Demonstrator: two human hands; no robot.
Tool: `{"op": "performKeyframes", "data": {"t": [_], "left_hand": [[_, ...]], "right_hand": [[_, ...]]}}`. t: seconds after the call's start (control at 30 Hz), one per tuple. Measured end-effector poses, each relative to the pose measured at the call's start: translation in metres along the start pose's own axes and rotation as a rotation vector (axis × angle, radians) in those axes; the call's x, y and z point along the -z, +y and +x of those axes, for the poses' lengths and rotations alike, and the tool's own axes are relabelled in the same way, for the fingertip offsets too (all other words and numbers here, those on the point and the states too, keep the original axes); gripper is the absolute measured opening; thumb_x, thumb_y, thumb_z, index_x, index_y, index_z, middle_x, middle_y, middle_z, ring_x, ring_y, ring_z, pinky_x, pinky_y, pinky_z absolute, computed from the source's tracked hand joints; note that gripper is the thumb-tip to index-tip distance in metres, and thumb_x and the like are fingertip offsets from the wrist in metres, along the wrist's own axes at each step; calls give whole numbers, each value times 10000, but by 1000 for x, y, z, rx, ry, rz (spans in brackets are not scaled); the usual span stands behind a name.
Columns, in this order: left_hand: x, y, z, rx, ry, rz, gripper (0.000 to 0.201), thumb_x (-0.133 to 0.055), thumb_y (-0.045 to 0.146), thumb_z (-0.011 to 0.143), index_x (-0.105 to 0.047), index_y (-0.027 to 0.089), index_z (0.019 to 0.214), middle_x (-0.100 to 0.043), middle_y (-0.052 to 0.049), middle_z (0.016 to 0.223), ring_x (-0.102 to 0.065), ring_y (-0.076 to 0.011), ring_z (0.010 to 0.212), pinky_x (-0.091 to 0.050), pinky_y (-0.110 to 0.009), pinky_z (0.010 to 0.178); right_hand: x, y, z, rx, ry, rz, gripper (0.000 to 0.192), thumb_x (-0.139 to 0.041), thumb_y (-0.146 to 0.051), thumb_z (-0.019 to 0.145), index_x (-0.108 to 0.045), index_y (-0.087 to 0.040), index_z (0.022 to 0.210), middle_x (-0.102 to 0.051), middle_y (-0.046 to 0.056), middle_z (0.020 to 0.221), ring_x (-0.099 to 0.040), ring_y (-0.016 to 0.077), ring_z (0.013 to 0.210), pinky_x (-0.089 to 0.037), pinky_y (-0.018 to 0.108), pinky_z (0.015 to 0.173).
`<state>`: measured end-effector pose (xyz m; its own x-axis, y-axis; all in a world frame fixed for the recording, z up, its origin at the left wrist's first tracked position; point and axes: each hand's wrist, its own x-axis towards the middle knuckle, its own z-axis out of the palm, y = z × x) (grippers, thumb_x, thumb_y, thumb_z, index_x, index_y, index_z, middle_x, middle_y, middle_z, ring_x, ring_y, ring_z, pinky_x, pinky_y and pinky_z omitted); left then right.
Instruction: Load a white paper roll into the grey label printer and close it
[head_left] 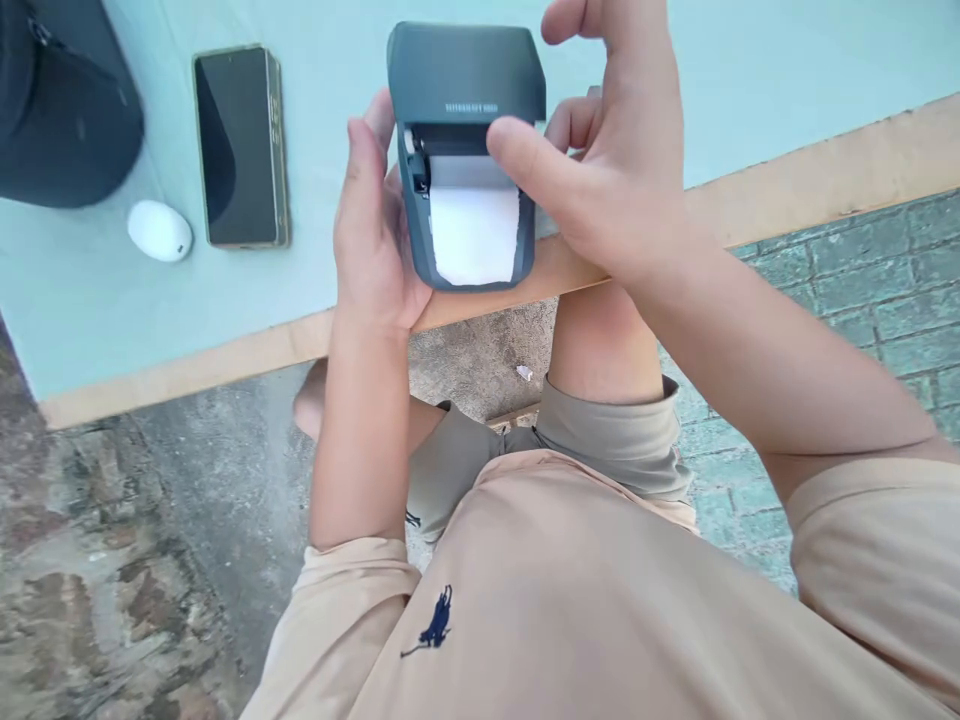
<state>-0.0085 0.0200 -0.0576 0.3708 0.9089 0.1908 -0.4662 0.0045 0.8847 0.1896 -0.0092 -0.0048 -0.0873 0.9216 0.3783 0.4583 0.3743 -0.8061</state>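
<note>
A dark grey portable label printer (469, 70) is held just over the table's front edge. White paper (474, 235) lies across its lower part, below a dark slot with a small roller or gear at the left. My left hand (375, 230) supports the printer from the left and underneath, with some fingers hidden behind it. At the printer's right side is my right hand (600, 150), its fingers spread. Its thumb tip overlaps the slot near the paper's upper right; whether it touches, I cannot tell.
On the pale blue-green table (315, 60) lie a smartphone (236, 145) and a white rounded object (159, 231). A dark bag or case (64, 110) stands at the far left. Below the wooden table edge (825, 195) are my knees, a concrete floor and green brickwork (862, 270).
</note>
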Motion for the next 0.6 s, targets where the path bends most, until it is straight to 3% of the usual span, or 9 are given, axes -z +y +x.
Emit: {"op": "performKeyframes", "data": {"t": [0.07, 0.1, 0.2, 0.3, 0.37, 0.47, 0.53, 0.6], "left_hand": [[15, -8, 1, 15, 18, 54, 835, -878, 861, 683, -681, 385, 1340, -747, 78, 1436, -491, -324, 1573, -420, -514, 1352], [19, -10, 0, 17, 52, 79, 819, -885, 818, 721, -659, 379, 1375, -732, 71, 1465, -517, -334, 1554, -416, -521, 1354], [21, -11, -7, 5, 158, 136, 765, -870, 760, 771, -650, 363, 1387, -719, 26, 1482, -580, -365, 1499, -478, -523, 1301], [12, -11, -14, -23, 205, 146, 730, -869, 745, 763, -685, 376, 1365, -711, 10, 1494, -594, -371, 1501, -546, -493, 1241], [5, -10, -18, -20, 225, 127, 688, -866, 706, 784, -696, 387, 1369, -721, 9, 1491, -606, -365, 1496, -562, -486, 1232], [-7, -3, -23, -35, 234, 118, 591, -796, 645, 888, -709, 344, 1390, -761, -8, 1415, -634, -338, 1475, -546, -482, 1265], [-15, 8, -27, -21, 265, 108, 570, -786, 616, 918, -709, 334, 1407, -750, -6, 1440, -606, -327, 1519, -530, -446, 1281], [-23, 21, -29, 64, 292, 102, 529, -875, 543, 877, -739, 351, 1351, -738, 6, 1472, -595, -326, 1538, -532, -417, 1272]], "right_hand": [[-3, -2, 11, 14, 120, -76, 358, -672, -419, 945, -583, -150, 1163, -586, 87, 1173, -641, 154, 1092, -559, 205, 655], [-4, -3, 18, 15, 170, -83, 274, -659, -420, 965, -573, -160, 983, -551, 55, 1062, -637, 116, 977, -583, 219, 720], [-4, -8, 32, 9, 215, -35, 380, -544, -398, 1041, -488, -165, 745, -499, 9, 891, -630, 53, 864, -590, 237, 858], [6, -16, 36, 116, 123, -122, 224, -540, -273, 1002, -612, -157, 824, -609, 9, 844, -645, 74, 865, -579, 250, 870], [13, -19, 34, 212, -38, -283, 130, -574, -230, 932, -679, -158, 902, -685, 6, 884, -612, 80, 779, -543, 270, 813], [17, -16, 32, 268, -272, -550, 122, -581, -241, 873, -694, -212, 908, -663, -11, 808, -512, 85, 644, -383, 264, 638], [14, -11, 32, 244, -311, -623, 111, -587, -256, 879, -689, -226, 911, -634, 7, 782, -543, 108, 670, -340, 252, 602], [11, -4, 33, 141, -264, -539, 132, -614, -329, 926, -696, -235, 973, -654, 22, 842, -650, 145, 811, -438, 251, 645]]}}
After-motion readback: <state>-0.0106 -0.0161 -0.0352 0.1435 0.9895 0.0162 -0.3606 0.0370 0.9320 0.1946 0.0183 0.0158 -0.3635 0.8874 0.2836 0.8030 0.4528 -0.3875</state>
